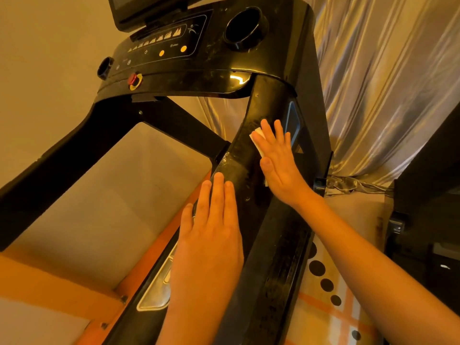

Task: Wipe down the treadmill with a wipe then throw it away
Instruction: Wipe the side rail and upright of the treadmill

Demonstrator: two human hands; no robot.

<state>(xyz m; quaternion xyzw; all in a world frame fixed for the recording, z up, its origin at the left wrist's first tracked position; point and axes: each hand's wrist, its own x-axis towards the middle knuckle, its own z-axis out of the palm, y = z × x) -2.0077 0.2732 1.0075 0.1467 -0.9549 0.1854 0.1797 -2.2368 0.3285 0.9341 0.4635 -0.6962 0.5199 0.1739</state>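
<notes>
Smudged black treadmill arm (239, 155), right hand (278, 160) grip spread flat, pressing white wipe (256, 134) onto it, left hand (211, 227) spread flat lower down, silvery curtain (385, 83), beige wall (49, 46)

White wipe (256, 135) lies flat on black treadmill (240, 155) (surface smeared).

Warm amber light tints everything, and the scene is moderately dim. A small hot glare sits on the glossy lower edge of the treadmill (224, 61) console, and smears show on its black surface. The satin curtain (385, 83) carries bright streaked highlights. Dark shapes at right lose detail. Wide-angle distortion bows straight lines toward the edges, and focus is slightly soft throughout.
</notes>
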